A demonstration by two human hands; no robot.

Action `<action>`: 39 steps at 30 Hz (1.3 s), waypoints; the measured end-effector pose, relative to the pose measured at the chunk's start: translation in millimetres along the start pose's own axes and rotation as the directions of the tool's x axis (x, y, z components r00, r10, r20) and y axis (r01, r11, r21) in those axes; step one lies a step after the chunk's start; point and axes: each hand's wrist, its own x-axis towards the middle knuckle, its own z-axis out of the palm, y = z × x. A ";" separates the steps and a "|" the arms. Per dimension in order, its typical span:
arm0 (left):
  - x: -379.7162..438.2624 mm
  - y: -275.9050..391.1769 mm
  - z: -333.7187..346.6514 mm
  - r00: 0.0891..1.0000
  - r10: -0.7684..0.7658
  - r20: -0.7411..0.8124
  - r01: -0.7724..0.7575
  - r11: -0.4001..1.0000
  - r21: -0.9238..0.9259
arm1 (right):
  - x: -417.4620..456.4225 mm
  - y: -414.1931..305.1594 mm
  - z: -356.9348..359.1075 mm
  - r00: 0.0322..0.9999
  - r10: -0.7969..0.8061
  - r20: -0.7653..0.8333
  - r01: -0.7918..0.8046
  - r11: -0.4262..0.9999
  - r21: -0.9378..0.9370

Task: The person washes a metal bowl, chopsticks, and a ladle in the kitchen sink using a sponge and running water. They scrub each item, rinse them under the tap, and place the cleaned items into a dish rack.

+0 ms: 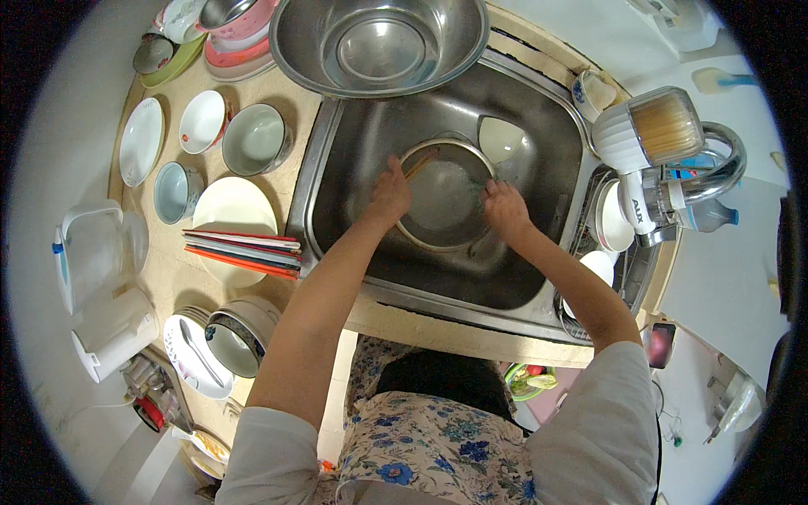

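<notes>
In the sink [353,240] sits a round steel basin [442,242], with cloudy water in its middle. My left hand [391,191] grips its left rim, fingers partly hidden from this angle. Beside those fingers, a thin brown strip [420,165] shows inside the basin; whether it is a utensil or a reflection is unclear. My right hand [505,205] is closed around the opposite rim. Just beyond the basin lies a pale wedge-shaped dish or piece [500,140]. A large steel bowl [382,50] stands over the far part of the sink.
White and grey bowls [252,139] crowd the left counter. Several coloured chopsticks [243,252] lie across a cream plate [235,202]. At the right, a faucet with a filter [650,132] overhangs a wire rack [625,271] of dishes. A phone [661,345] is at the lower right.
</notes>
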 end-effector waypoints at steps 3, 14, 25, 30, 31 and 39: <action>5.2 1.6 1.0 1.000 -0.004 0.023 0.004 1.000 0.004 | 13.5 2.3 -3.5 0.992 -0.124 0.035 0.126 0.990 -0.061; -4.5 0.2 -6.8 0.999 -0.008 0.051 0.013 0.996 -0.083 | 69.4 23.6 -5.8 0.959 -0.273 -0.079 0.275 0.961 0.018; -0.7 -2.8 3.8 0.998 0.051 -0.039 -0.052 0.998 -0.021 | 38.4 -71.6 59.8 0.930 -0.343 0.133 0.219 0.806 0.550; 0.8 1.3 -2.5 0.998 -0.037 0.052 0.037 0.999 -0.002 | 77.7 -78.0 35.5 0.984 -0.086 0.154 -0.053 0.689 0.723; -1.9 3.8 -5.2 0.998 -0.029 0.054 0.029 1.000 -0.003 | 80.4 -69.0 36.2 0.996 -0.072 0.057 0.026 0.817 0.577; -2.2 -2.6 -6.5 0.994 -0.077 0.078 0.075 0.997 0.023 | 40.6 -67.1 46.4 0.921 0.002 0.390 -0.116 0.956 0.270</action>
